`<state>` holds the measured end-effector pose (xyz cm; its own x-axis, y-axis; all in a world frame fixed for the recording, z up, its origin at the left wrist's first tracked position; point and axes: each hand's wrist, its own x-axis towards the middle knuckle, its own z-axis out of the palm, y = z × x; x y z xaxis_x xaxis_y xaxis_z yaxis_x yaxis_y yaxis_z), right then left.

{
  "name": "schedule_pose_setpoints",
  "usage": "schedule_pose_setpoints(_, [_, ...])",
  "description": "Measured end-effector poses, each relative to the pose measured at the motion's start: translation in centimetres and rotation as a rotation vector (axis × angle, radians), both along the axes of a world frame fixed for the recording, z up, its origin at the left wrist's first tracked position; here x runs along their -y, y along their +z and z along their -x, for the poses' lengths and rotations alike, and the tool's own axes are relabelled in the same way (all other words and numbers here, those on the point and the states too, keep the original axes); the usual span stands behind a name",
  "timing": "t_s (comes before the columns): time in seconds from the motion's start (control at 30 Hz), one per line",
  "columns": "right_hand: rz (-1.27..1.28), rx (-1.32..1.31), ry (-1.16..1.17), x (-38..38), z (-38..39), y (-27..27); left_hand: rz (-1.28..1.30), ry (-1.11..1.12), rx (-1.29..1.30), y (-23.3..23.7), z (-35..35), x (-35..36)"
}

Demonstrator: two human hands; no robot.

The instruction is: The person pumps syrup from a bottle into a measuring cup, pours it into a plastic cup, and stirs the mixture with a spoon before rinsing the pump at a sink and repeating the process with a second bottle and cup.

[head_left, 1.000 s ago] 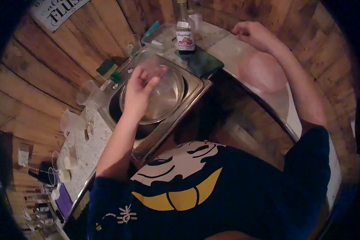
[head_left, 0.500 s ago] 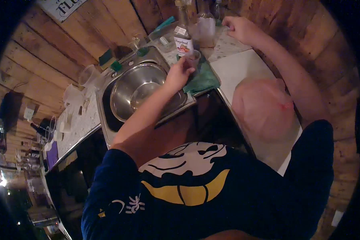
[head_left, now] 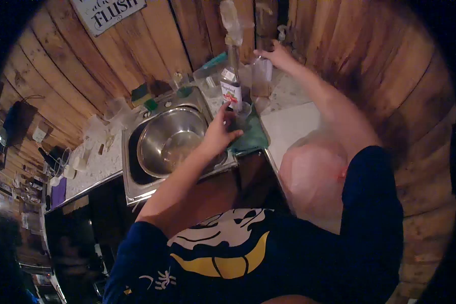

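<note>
My left hand (head_left: 219,133) is open, thumb and fingers apart, just beside a small clear cup (head_left: 244,109). The cup stands on a folded green cloth (head_left: 251,136), in front of a bottle with a white label reading roughly "Hazelnut" (head_left: 231,93). A clear wrapper-like piece (head_left: 231,23) covers that bottle's top. My right hand (head_left: 280,57) reaches to a second bottle (head_left: 261,78), clear with a pale label and brownish liquid low inside. Its thumb and fingers are spread at that bottle's upper part; firm contact cannot be made out.
A steel sink (head_left: 175,142) lies left of the cloth, with a sponge (head_left: 141,95) behind it. A clear container (head_left: 207,80) stands behind the bottles' left side. At right, a pinkish plastic bag (head_left: 311,175) rests on a white surface (head_left: 291,124). A plank wall (head_left: 159,40) closes the back.
My left hand has let go of the clear cup and opened. My right hand has come left, to the second bottle's upper part. The view has tilted up, showing more wall.
</note>
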<state>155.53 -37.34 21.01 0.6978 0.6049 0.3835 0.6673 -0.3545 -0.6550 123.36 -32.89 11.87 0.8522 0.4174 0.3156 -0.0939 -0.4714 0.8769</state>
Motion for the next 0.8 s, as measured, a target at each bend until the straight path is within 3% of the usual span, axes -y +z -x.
schedule_pose_setpoints(0.17, [0.003,0.016,0.004,-0.8,0.1,1.8,-0.031,0.052,0.189,0.5,2.5,-0.7])
schedule_pose_setpoints(0.3, [-0.042,0.133,0.027,-0.3,-1.9,0.9,-0.199,0.252,0.298,5.4,4.9,0.9])
schedule_pose_setpoints(0.4, [-0.189,0.233,-0.007,3.1,0.1,3.6,-0.100,0.206,0.352,7.1,5.7,1.1])
schedule_pose_setpoints(0.47, [-0.243,0.126,0.082,5.2,0.1,5.3,0.088,0.148,0.432,8.2,5.9,1.8])
schedule_pose_setpoints(0.53, [-0.336,0.061,0.194,7.4,1.6,7.6,0.113,0.115,0.449,9.4,5.8,2.6])
schedule_pose_setpoints(0.73, [-0.249,0.048,0.326,12.2,10.6,12.1,0.038,-0.098,0.457,14.7,5.3,3.6])
schedule_pose_setpoints(0.8, [-0.171,-0.105,0.463,13.1,14.4,13.5,0.056,-0.160,0.514,17.8,4.9,4.0])
